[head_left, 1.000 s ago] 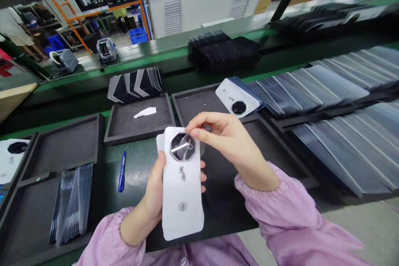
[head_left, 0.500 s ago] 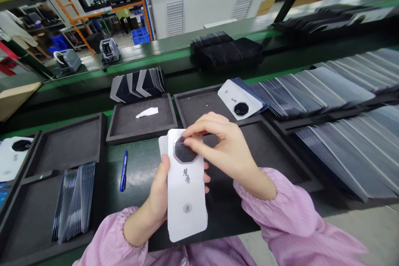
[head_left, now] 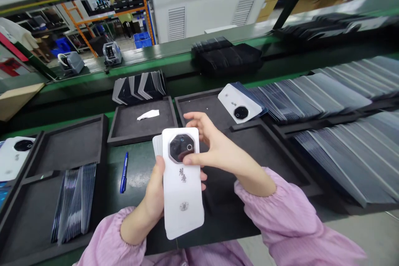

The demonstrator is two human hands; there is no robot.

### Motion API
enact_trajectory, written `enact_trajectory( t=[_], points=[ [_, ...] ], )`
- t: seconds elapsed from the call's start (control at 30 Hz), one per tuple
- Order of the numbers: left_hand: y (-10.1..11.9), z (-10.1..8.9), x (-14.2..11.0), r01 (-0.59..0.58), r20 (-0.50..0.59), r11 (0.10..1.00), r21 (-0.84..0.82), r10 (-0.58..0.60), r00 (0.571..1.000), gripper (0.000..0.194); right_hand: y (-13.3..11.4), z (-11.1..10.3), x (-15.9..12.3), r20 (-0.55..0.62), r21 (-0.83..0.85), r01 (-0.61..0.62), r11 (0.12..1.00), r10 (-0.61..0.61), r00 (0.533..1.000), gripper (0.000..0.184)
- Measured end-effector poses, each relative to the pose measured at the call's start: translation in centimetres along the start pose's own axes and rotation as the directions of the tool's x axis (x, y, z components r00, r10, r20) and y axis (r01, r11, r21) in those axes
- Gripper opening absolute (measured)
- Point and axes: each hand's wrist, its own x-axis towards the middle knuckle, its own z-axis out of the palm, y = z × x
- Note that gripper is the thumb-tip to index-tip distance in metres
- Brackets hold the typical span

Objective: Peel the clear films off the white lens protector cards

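Note:
A small stack of white phone back covers (head_left: 183,187) stands tilted up in front of me, printed with dark characters and a round emblem. Its top cover carries a black octagonal camera window (head_left: 179,148). My left hand (head_left: 157,189) is closed around the stack, thumb on the left edge and fingertips showing at the right. The thumb of my right hand (head_left: 215,145) rests by the window's lower right corner, with its other fingers partly hidden behind the cover's upper right edge. The edges of further covers (head_left: 157,145) stick out at the left.
A blue pen (head_left: 124,172) lies on the dark green bench left of me. Black trays (head_left: 141,131) surround the work spot, one with a torn white scrap (head_left: 148,114). Another white cover (head_left: 238,102) leans at the right, beside long rows of film-covered panels (head_left: 343,149).
My right fingertips have left the camera window's upper edge and moved to the right side; the thumb is now lower. The window shows more fully. The stack has shifted slightly left.

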Motion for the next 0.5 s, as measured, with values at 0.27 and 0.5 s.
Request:
enact_trajectory(
  t=[0.27,0.5],
  points=[
    [0.3,0.1,0.6,-0.028,-0.181,0.996,0.085,0.043,0.983,0.063,0.4,-0.5,0.6,-0.243,0.026,0.131,0.991,-0.121,0.962,0.046],
    [1.3,0.6,0.7,-0.059,-0.346,0.995,0.085,0.085,0.934,0.058,0.2,-3.4,2.1,-0.476,0.254,0.201,0.946,-0.059,0.877,0.047]
  ],
)
